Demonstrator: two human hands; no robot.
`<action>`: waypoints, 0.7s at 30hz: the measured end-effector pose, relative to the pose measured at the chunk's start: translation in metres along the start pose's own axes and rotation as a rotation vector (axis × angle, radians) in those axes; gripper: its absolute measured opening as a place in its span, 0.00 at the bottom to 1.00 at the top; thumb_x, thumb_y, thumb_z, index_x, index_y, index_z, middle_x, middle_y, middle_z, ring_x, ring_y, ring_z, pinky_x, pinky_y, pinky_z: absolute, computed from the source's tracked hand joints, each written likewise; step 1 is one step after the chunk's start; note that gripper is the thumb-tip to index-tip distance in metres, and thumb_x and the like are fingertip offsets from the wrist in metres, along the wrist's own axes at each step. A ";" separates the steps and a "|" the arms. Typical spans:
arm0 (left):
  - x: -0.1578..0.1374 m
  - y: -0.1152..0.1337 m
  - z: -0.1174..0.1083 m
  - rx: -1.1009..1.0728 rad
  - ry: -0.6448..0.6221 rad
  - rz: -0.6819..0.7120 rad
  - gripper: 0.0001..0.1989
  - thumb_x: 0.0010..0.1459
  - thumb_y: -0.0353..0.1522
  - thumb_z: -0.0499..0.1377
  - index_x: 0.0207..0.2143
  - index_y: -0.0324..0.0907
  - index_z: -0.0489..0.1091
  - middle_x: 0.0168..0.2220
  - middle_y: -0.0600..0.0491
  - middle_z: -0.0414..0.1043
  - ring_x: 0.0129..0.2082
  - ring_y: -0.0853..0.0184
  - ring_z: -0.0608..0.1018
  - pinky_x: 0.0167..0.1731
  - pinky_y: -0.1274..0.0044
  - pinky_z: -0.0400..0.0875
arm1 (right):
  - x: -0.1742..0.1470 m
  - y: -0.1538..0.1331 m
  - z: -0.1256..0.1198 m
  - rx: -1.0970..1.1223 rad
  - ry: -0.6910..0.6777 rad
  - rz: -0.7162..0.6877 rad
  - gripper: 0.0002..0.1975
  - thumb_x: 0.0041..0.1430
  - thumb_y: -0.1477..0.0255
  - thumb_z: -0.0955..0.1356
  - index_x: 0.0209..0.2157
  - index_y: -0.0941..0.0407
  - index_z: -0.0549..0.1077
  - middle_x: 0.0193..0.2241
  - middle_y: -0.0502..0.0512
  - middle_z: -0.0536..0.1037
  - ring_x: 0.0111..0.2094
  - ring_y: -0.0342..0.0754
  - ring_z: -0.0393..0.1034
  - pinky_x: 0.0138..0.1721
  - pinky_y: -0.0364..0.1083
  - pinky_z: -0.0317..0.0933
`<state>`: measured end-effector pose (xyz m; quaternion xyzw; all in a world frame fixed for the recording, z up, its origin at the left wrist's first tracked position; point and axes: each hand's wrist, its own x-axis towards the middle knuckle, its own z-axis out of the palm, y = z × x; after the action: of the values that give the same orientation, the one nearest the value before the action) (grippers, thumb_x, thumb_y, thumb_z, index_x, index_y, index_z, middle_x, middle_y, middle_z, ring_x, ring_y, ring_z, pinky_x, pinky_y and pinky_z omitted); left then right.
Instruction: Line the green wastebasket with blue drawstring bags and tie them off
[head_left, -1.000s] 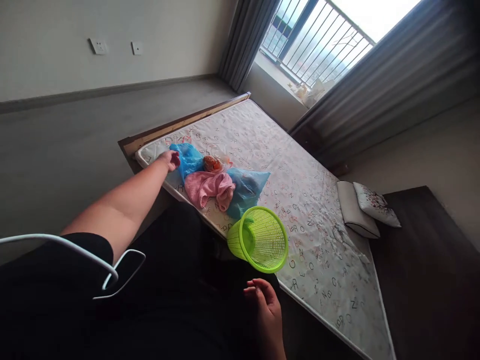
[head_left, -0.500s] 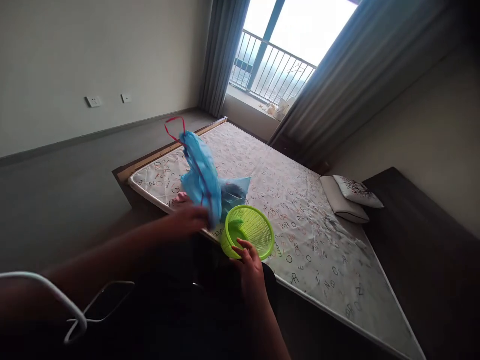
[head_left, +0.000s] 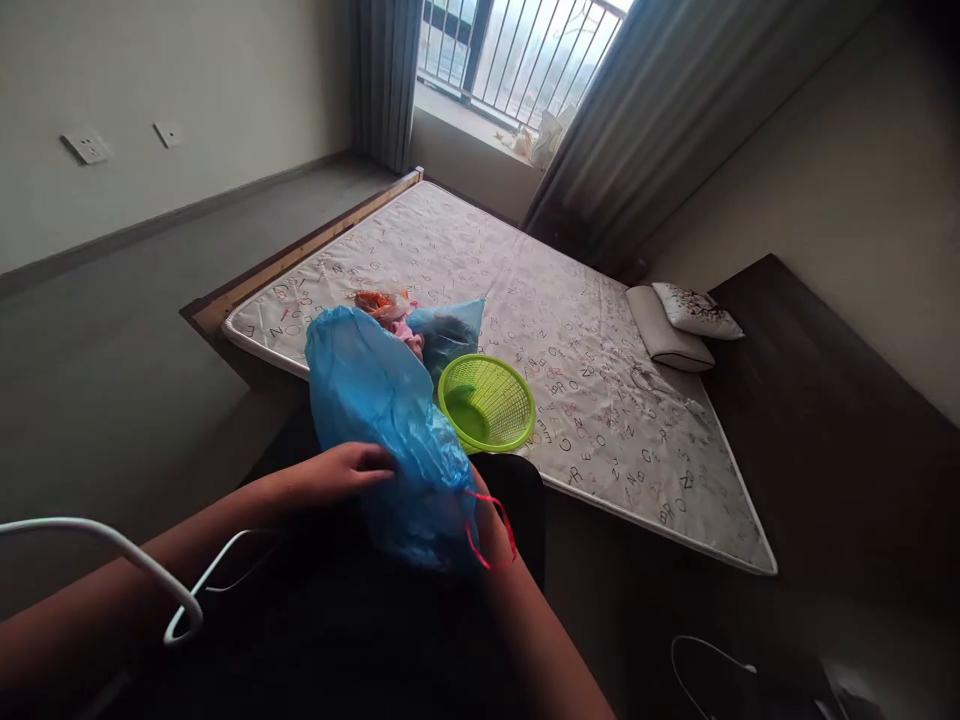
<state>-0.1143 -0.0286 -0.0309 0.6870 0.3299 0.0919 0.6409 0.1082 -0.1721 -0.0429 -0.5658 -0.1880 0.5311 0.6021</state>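
Note:
A crinkled blue plastic bag with a red drawstring is spread out above my lap. My left hand is closed at the bag's near left side, fingers curled against the film. At the bag's right end, my right hand is mostly covered by the film, so its fingers cannot be seen; the red loop hangs over that wrist. Just beyond the bag, a lime-green plastic basket sits at the mattress edge by my knee, with something green at its bottom. Neither hand touches it.
On the lettered mattress lie another blue bag with dark contents, pink cloth and an orange plastic bag. Pillows rest near the dark headboard. A white cable crosses by my left arm.
The blue bag has come down from upright to over my lap. My right hand has left the basket and gone to the bag. The view has tilted downward.

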 end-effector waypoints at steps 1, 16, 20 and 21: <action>0.004 -0.001 0.003 -0.022 0.073 0.032 0.20 0.51 0.45 0.74 0.45 0.47 0.85 0.47 0.47 0.86 0.48 0.50 0.85 0.50 0.65 0.80 | 0.002 -0.001 0.000 0.027 -0.022 0.031 0.30 0.45 0.43 0.80 0.44 0.49 0.85 0.35 0.56 0.86 0.47 0.63 0.83 0.45 0.58 0.79; 0.022 0.035 0.022 0.299 0.339 0.274 0.19 0.68 0.43 0.58 0.50 0.45 0.83 0.46 0.47 0.86 0.48 0.49 0.85 0.53 0.63 0.79 | -0.016 -0.083 0.002 -0.101 0.169 -0.401 0.30 0.62 0.42 0.70 0.54 0.50 0.73 0.62 0.60 0.76 0.60 0.59 0.74 0.55 0.56 0.71; 0.014 0.076 0.028 0.529 0.268 0.380 0.19 0.73 0.38 0.53 0.55 0.44 0.81 0.48 0.44 0.85 0.46 0.55 0.86 0.49 0.68 0.80 | -0.024 -0.095 0.018 -0.667 0.072 -0.557 0.33 0.55 0.60 0.79 0.62 0.48 0.72 0.62 0.60 0.76 0.62 0.60 0.73 0.60 0.58 0.69; 0.012 0.087 0.028 0.575 0.268 0.422 0.19 0.73 0.36 0.53 0.55 0.44 0.80 0.48 0.44 0.85 0.46 0.56 0.86 0.49 0.69 0.80 | -0.020 -0.098 0.018 -0.827 0.067 -0.537 0.32 0.55 0.64 0.78 0.61 0.48 0.74 0.60 0.60 0.78 0.59 0.59 0.74 0.59 0.57 0.69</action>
<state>-0.0608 -0.0414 0.0429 0.8735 0.2745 0.2146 0.3401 0.1279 -0.1606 0.0557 -0.7057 -0.5028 0.2194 0.4484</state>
